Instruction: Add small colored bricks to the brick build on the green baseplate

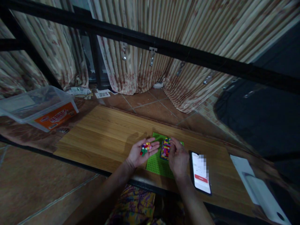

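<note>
My left hand [138, 154] lies palm up over the table with its fingers stretched out. Several small toy building bricks [146, 146] in red, yellow, white, pink and green rest on it. A bright green studded baseplate [157, 166] lies on the table, partly beneath my hands. On it stands a small multicoloured brick build [165, 148], with rows of yellow, purple, red and orange. My right hand [179, 157] is at the right side of this build, its fingers curled and pinched together at the top edge. The fingertips hide whatever is between them.
Right of the baseplate lies a phone [201, 173] with a lit screen on the wooden table [98, 137]. A white device [264, 197] and paper sit at the right end. At far left is a clear plastic bin [44, 106]. A black metal bar [164, 50] crosses before curtains [140, 18].
</note>
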The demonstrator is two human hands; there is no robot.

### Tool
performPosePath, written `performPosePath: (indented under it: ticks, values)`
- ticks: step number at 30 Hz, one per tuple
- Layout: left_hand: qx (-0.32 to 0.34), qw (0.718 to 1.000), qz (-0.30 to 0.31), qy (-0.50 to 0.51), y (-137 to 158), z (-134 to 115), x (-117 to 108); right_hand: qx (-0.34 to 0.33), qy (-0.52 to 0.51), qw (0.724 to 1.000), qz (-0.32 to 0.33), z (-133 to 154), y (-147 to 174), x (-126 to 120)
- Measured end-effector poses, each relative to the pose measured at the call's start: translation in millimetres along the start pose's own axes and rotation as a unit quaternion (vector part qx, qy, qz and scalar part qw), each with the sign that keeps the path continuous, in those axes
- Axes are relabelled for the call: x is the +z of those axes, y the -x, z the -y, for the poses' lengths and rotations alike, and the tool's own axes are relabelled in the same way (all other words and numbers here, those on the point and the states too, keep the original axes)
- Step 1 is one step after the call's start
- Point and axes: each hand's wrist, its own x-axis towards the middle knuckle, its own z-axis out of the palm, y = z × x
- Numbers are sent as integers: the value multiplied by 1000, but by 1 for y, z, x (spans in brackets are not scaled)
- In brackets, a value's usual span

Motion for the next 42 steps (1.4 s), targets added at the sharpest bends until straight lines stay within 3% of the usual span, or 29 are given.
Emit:
performPosePath:
  ticks: [6,12,18,25,34,42]
  values:
    - [7,1000,13,2,0,1,-2,-3,-21,1000,3,-1,-1,-3]
    - [5,1000,14,6,1,1,-3,-39,-50,998,-5,18,12,-8]
    - [8,1000,25,-1,-1,0,-3,-118,-73,985,101,41,32,5]
    - [-9,999,42,-15,1,-1,-3,-155,-5,976,151,50,28,20]
    - [-7,999,36,-13,-1,-1,-4,-159,41,975,149,48,27,27]
    - [0,1000,20,-16,-2,1,-4,-153,8,977,147,51,27,28]
